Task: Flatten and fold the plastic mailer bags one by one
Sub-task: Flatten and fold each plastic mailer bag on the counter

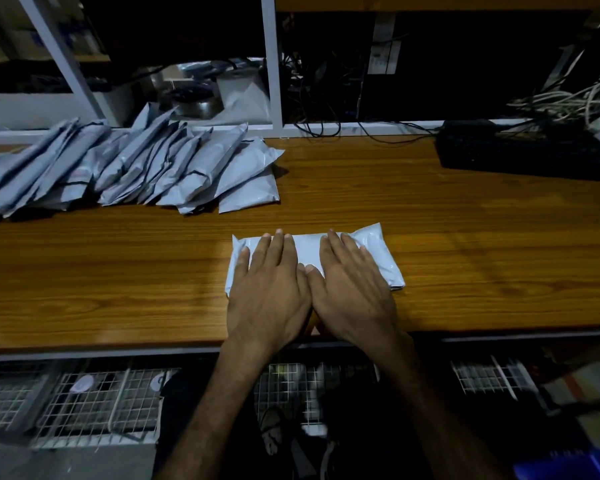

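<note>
I see a white mailer bag (312, 254) folded into a glossy, wrinkled rectangle near the front edge of the wooden desk (465, 244). My left hand (269, 289) and right hand (352, 289) press it, fingers flat and spread, gripping nothing. Left and behind the bag, folded grey mailers (118, 164) overlap; right and behind it, a black keyboard (527, 154) lies in the dim room; no writing is readable

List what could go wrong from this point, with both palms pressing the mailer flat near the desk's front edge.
1. The mailer looks puffy at its right end, so it may spring open once the left hand and right hand lift.
2. It lies near the desk front edge, so a pull toward the body could slide it off.
3. The leaning row of bags could topple if bumped.
</note>
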